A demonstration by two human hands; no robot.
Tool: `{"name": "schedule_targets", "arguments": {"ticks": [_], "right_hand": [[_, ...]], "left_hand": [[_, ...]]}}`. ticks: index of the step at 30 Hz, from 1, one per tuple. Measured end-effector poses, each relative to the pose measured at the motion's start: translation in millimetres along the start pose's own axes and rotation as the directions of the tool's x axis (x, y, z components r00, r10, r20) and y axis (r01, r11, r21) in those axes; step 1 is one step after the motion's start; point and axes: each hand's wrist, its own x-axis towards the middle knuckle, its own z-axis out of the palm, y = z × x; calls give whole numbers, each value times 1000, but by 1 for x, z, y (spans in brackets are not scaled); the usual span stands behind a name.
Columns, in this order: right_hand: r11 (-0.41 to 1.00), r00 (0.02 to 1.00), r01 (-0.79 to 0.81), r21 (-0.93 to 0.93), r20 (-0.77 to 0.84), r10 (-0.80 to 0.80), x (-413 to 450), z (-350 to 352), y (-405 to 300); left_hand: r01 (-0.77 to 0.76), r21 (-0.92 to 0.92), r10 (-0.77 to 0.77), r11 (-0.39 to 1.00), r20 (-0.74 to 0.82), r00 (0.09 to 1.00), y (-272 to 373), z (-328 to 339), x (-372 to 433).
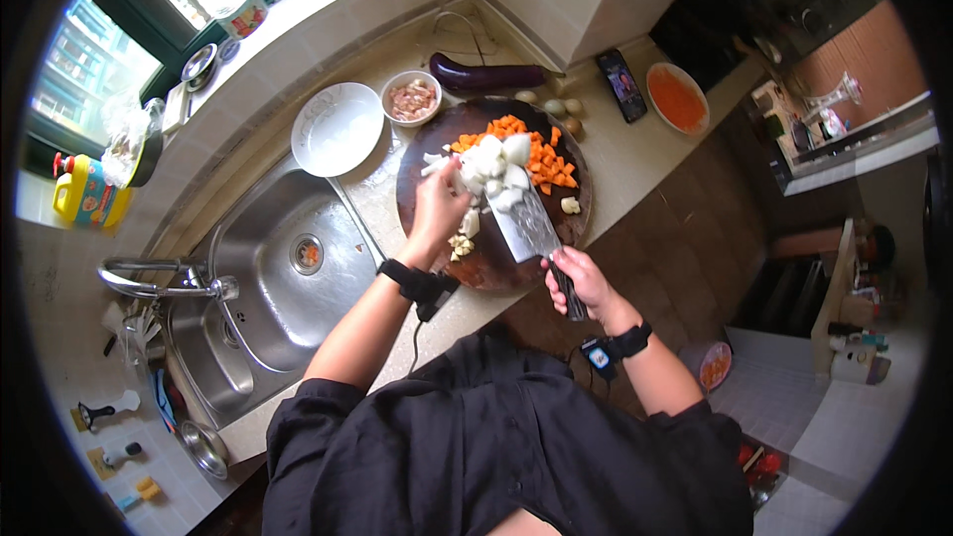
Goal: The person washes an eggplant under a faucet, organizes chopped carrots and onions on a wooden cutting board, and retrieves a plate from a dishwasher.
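My right hand (581,284) grips the dark handle of a cleaver (525,227) over a round wooden cutting board (506,268). White onion chunks (495,167) lie heaped on the far part of its blade. At the left side of the heap is my left hand (441,205), fingers bent and touching the pieces; whether it grips any is hidden. Diced carrot (551,167) covers the back right of the board. Chopped garlic (461,245) lies near the left wrist, and another pale piece (570,205) sits by the right rim.
A white plate (339,130), a bowl of raw meat (412,99), an eggplant (488,76) and several eggs (555,107) surround the board's back. A phone (622,86) and a plate with orange residue (677,99) stand farther right. The steel sink (290,313) and faucet (167,279) are left.
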Motion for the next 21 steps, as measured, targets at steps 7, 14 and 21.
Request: {"name": "schedule_targets", "arguments": {"ticks": [7, 14, 21], "right_hand": [[998, 997, -17, -60, 69, 21, 30, 34, -46], [993, 990, -59, -101, 119, 71, 85, 85, -62], [959, 966, -226, -174, 85, 243, 151, 133, -64]], "left_hand": [[42, -39, -43, 998, -31, 999, 1, -46, 32], [38, -395, -100, 918, -137, 986, -71, -80, 58], [178, -497, -290, 849, -159, 944, -123, -119, 66]]}}
